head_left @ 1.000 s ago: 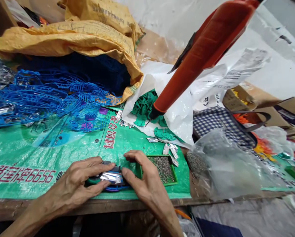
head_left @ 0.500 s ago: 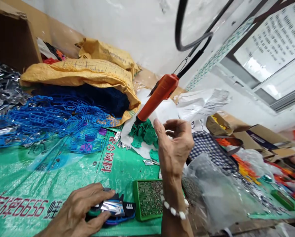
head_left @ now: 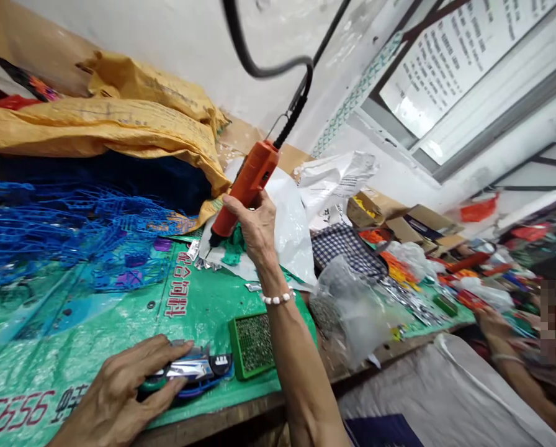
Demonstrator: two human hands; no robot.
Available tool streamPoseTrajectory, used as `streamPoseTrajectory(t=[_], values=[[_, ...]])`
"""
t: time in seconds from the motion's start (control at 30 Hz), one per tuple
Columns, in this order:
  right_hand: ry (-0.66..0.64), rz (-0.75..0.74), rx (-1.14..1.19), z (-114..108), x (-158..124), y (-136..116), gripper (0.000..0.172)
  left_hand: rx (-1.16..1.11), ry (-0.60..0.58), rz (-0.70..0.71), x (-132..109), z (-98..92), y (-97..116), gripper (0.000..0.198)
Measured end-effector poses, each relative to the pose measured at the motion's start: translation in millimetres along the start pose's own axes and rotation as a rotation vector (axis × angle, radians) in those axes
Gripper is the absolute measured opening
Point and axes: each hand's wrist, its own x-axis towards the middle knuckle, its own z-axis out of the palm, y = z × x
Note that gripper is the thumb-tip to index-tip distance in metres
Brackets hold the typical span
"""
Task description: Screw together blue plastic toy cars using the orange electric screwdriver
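My left hand [head_left: 124, 388] is closed around a toy car [head_left: 192, 367] with silver, black and blue parts, which rests on the green sheet. Fingers and thumb grip it from both sides. My right hand [head_left: 258, 230], a white bead bracelet on its wrist, is wrapped round an orange electric screwdriver [head_left: 247, 180]. The tool hangs from a black cable, its thin bit pointing down left. Under it lie green plastic parts [head_left: 234, 247] on a white bag [head_left: 287, 217], partly hidden by my hand. A green tray of small screws [head_left: 252, 344] stands right of the toy car.
Blue plastic frames [head_left: 73, 230] spill from a yellow sack [head_left: 166, 139] at the left. Right of my arm are a clear plastic bag [head_left: 352, 310], a checked cloth [head_left: 347, 248] and cardboard boxes [head_left: 422, 230]. Another person's hand [head_left: 492, 326] is at the far right.
My right hand has moved up and left and taken hold of the electric screwdriver, which hung free before. The left hand still grips the toy car. The view has turned right.
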Motion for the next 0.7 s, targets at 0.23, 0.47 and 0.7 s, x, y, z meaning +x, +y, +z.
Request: streamPoseTrajectory(t=[0.23, 0.47, 0.7], values=[[-0.032, 0.137, 0.114, -56.9, -60.4, -42.4, 0.04, -0.088, -0.158, -0.093, 14.2, -17.1, 8.1, 0.036], [-0.009, 0.296, 0.226, -90.7, -110.8, -49.8, 0.037, -0.085, -0.216, -0.136, 16.6, -16.3, 18.0, 0.035], [0.096, 0.2, 0.15, -76.5, -124.5, -28.0, 0.044, -0.074, -0.245, -0.167, 16.7, -17.4, 26.1, 0.037]])
